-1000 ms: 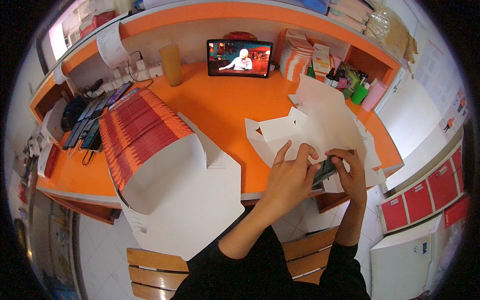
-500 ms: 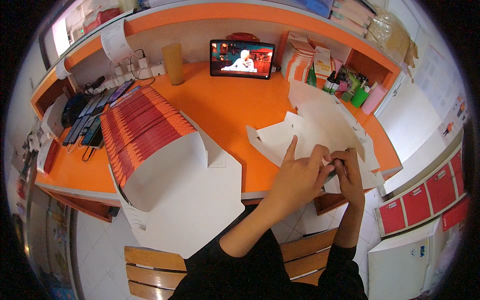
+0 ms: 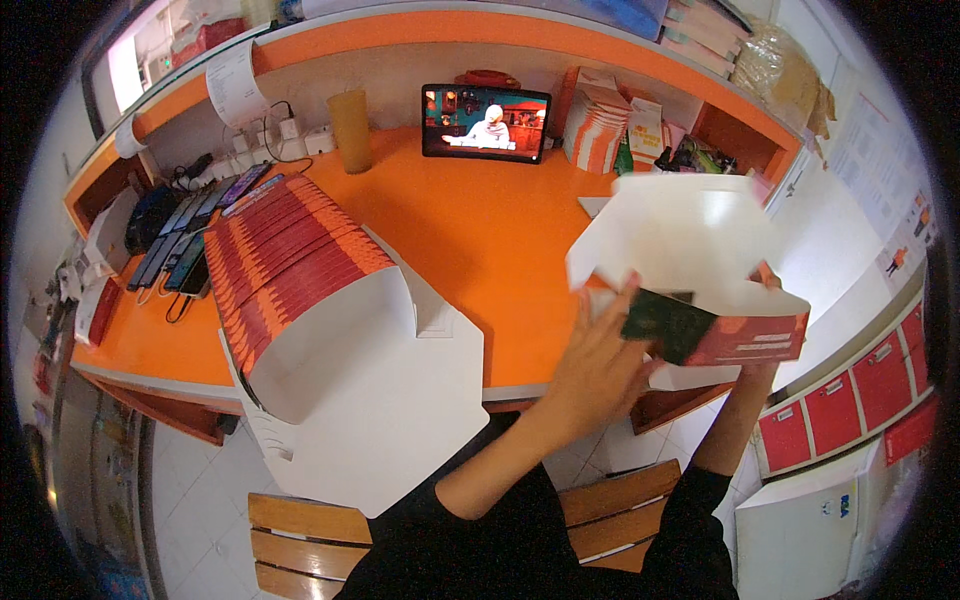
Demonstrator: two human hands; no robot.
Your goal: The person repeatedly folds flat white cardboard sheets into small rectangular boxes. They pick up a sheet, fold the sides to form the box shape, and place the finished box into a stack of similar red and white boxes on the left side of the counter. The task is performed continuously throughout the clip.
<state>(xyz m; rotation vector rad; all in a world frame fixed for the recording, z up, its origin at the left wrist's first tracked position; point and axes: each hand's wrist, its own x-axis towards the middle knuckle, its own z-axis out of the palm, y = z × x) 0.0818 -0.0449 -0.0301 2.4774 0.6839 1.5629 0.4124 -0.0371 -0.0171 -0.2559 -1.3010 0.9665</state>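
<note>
Left hand point(image 3: 600, 365) lies spread, fingers flat against the near side of the carton point(image 3: 700, 285), thumb side toward the dark panel; it presses, does not pinch. Right hand point(image 3: 760, 372) is mostly hidden beneath the carton's orange-red wall; only the wrist and forearm show, so I cannot tell whether it is open or gripping, though it appears to support the carton from below. The carton is half erected: white inner flaps stand up and back, a printed orange-red side faces the person, a dark panel sits at its left end. It is held in the air over the near right edge of the desk point(image 3: 470, 230), not resting on it. Judgement: the step in hand looks like folding a side panel into place. To do it well, keep the left palm flat so the crease runs along the scored line, let the lower hand hold the base square, and seat the tabs without crushing the thin board. Left of the carton, on the desk, lies a fanned stack of flats point(image 3: 290, 270), its white end hanging over the desk's near edge. Behind the carton, at the desk's back, a tablet point(image 3: 486, 122) stands upright, with a yellow cup point(image 3: 351, 131) further left.
</note>
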